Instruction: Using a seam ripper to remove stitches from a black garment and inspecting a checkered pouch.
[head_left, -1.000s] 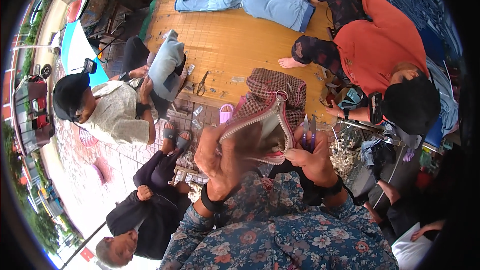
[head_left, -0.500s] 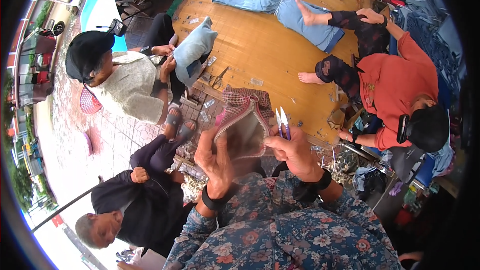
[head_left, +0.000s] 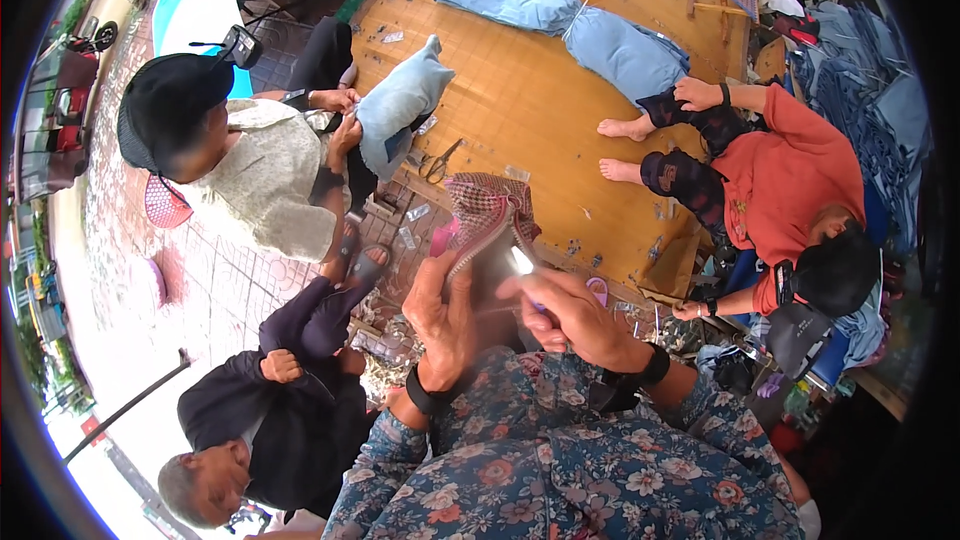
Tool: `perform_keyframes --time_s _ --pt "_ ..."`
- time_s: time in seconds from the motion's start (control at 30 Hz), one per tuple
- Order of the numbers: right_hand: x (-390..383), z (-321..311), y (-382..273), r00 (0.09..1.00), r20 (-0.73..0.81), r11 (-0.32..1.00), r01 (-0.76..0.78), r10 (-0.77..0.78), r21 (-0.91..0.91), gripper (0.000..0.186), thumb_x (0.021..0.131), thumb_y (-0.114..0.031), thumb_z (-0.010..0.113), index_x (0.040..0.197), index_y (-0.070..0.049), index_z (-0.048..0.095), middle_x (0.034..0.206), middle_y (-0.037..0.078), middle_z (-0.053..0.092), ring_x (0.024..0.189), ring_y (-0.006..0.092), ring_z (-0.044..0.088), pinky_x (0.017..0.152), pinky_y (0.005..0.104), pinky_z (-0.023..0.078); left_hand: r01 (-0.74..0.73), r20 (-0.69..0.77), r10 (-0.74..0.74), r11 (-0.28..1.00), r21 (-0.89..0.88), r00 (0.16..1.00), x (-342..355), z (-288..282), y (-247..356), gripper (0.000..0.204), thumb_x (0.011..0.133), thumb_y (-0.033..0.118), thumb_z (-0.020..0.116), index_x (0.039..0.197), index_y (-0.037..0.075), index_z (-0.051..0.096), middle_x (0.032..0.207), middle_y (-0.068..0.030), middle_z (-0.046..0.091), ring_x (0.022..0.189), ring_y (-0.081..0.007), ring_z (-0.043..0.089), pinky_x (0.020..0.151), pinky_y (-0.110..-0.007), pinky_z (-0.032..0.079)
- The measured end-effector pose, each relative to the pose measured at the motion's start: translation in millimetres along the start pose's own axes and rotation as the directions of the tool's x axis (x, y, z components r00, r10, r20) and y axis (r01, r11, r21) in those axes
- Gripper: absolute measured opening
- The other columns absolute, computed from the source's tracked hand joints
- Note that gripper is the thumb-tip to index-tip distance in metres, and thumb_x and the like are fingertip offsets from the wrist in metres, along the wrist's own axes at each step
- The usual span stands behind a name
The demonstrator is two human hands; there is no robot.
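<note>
A checkered red-and-white zip pouch (head_left: 488,202) hangs open before me, its grey lining showing. My left hand (head_left: 440,315) is closed on the pouch's left rim beside the zip teeth. In my right hand (head_left: 588,320) are small snips (head_left: 521,260) with a purple handle, gripped between closed fingers. Their bright blades point up and left at the pouch's mouth; whether the tips are inside it I cannot tell. The right fingers are slightly blurred and cover most of the handle.
Beyond the pouch lies a wooden platform (head_left: 540,110) with dark-handled scissors (head_left: 440,162) and a tied blue cloth bundle (head_left: 560,15). One person at left handles a pale blue cloth (head_left: 405,95). Another sits at right near piled denim (head_left: 860,110); a third sits close at lower left.
My right hand has let go of the pouch's right rim and turned the snips toward its mouth. The opening looks narrower. The person at right has lowered one leg.
</note>
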State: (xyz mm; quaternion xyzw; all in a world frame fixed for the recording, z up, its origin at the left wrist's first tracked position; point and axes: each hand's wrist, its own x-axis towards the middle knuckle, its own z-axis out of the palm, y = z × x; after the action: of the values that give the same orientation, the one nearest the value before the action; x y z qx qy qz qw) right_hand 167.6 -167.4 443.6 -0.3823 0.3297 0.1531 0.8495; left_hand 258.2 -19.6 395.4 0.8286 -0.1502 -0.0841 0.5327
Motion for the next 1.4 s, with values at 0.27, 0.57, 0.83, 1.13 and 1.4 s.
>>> perform_keyframes --time_s 0.27,0.57,0.83,1.13,1.4 --pt "126.1 28.5 16.1 0.967 0.143 0.853 -0.253 0.21 0.456 0.016 0.097 -0.019 0.046 0.104 -0.008 0.056 0.084 0.002 0.056 0.07 0.0097 0.052 0.064 0.0288 0.046 -0.074 0.132 0.079 0.996 -0.045 0.988 39.4 -29.7 -20.0 0.011 0.089 0.006 0.064 0.096 -0.003 0.062 0.077 -0.0093 0.06 0.068 -0.0151 0.055 0.064 -0.027 0.045" --pt "236.1 59.9 80.6 0.722 0.201 0.201 0.429 -0.662 -0.881 0.016 0.083 -0.017 0.057 0.093 -0.006 0.057 0.094 0.012 0.06 0.09 0.0247 0.055 0.082 0.0376 0.043 -0.01 0.029 0.013 0.994 -0.113 1.0 80.2 -62.3 -32.4 0.012 0.09 0.007 0.065 0.097 -0.003 0.065 0.075 -0.0019 0.056 0.07 -0.0083 0.048 0.064 -0.023 0.041" --pt "230.3 72.2 65.7 0.885 0.414 0.083 0.439 -0.214 -0.895 0.023 0.081 -0.016 0.059 0.097 -0.001 0.066 0.101 0.023 0.064 0.095 0.0389 0.061 0.083 0.0447 0.048 0.095 -0.061 -0.106 0.982 -0.164 0.993 96.1 -87.7 -44.1 0.017 0.092 0.015 0.065 0.095 -0.002 0.065 0.07 0.0049 0.049 0.064 -0.0041 0.04 0.055 -0.02 0.031" --pt "145.4 92.2 27.7 0.881 0.468 -0.142 0.456 -0.07 -0.879 0.028 0.084 -0.02 0.057 0.103 0.001 0.059 0.098 0.021 0.066 0.09 0.0338 0.066 0.073 0.0421 0.054 0.069 -0.146 -0.082 0.993 -0.096 0.986 61.0 -86.4 -11.6 0.016 0.092 0.016 0.065 0.093 0.0 0.065 0.069 0.0059 0.046 0.064 -0.005 0.037 0.057 -0.02 0.03" --pt "149.2 15.3 95.9 0.677 0.656 -0.213 0.624 -0.333 -0.752 0.029 0.086 -0.023 0.056 0.105 -0.001 0.062 0.101 0.016 0.067 0.096 0.0286 0.065 0.077 0.0395 0.053 0.065 -0.114 -0.087 0.98 -0.187 0.99 24.2 -71.5 12.5 0.013 0.09 0.008 0.064 0.098 -0.003 0.065 0.079 0.0001 0.06 0.072 -0.0069 0.049 0.067 -0.021 0.042"
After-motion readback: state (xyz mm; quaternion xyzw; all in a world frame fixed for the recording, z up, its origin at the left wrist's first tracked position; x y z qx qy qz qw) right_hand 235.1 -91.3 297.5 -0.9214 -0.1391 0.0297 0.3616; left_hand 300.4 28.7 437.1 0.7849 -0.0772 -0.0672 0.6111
